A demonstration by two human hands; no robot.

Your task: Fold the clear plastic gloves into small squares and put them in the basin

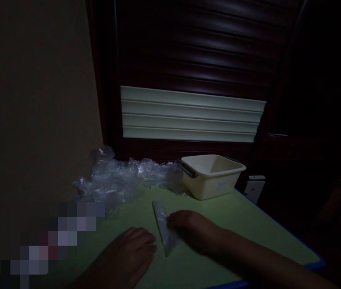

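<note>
A narrow folded piece of clear plastic, seemingly a plastic bag (pixel 162 226), lies on the green tabletop (pixel 134 208) between my hands. My right hand (pixel 191 228) comes in from the right, its fingers closed at the strip's right edge; the fingertips are partly hidden in the dim light. My left hand (pixel 134 253) rests just left of the strip, apart from it. Its fingers are loosely bent and slightly spread, with nothing visible in them.
Crumpled clear plastic bags (pixel 113 182) are heaped along the table's back left. A cream plastic basin (pixel 212 182) with dark handles stands at the back right. Behind rises a dark slatted door (pixel 194 52) with a pale panel. The bottom left is pixelated.
</note>
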